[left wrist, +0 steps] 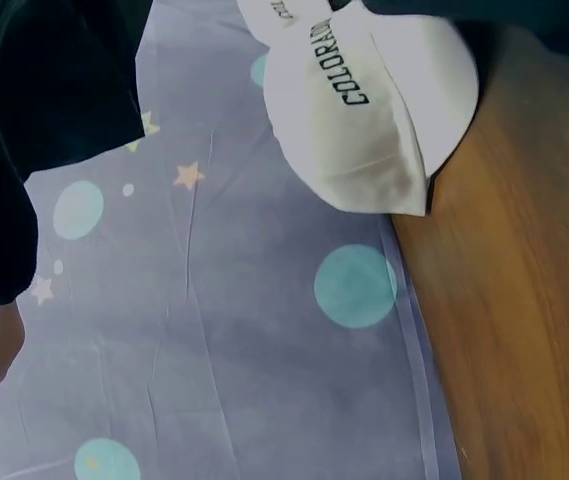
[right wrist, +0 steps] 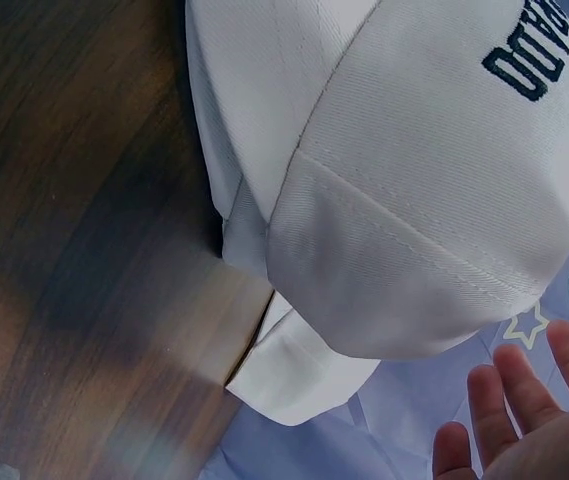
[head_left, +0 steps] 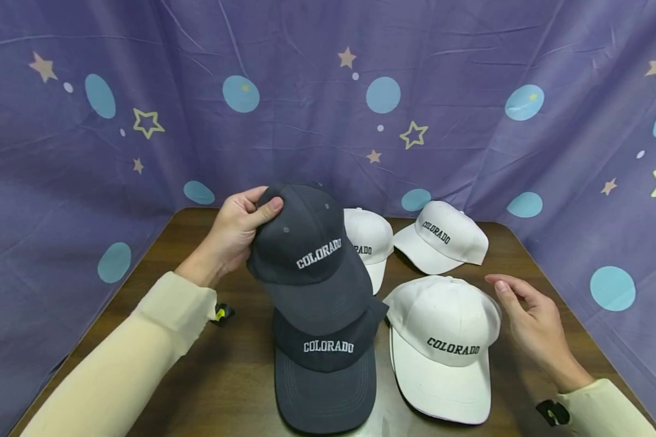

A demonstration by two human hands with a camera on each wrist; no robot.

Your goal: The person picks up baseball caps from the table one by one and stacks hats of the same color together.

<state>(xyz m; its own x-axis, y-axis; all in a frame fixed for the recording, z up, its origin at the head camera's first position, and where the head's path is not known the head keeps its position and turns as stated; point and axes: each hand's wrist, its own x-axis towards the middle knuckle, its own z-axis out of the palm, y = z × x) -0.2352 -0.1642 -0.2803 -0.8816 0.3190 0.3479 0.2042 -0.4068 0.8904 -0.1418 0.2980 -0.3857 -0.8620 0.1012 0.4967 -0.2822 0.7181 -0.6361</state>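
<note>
My left hand (head_left: 239, 229) grips a dark navy baseball cap (head_left: 306, 240) by the side of its crown, thumb on the outside. White COLORADO lettering crosses its front, and its brim overlaps a second dark cap (head_left: 328, 388) on the table in the head view. In the left wrist view, dark cloth of a cap (left wrist: 74, 90) fills the upper left. My right hand (head_left: 536, 325) is apart from the caps, fingers extended, just right of a white COLORADO cap (head_left: 443, 315). A second white edge shows under that cap (right wrist: 434, 190) in the right wrist view.
Two more white caps stand at the back of the wooden table (head_left: 224, 376), one partly hidden cap (head_left: 379, 243) behind the held cap and another cap (head_left: 443, 237) to its right. A purple patterned curtain (head_left: 317, 139) surrounds the table's back and sides.
</note>
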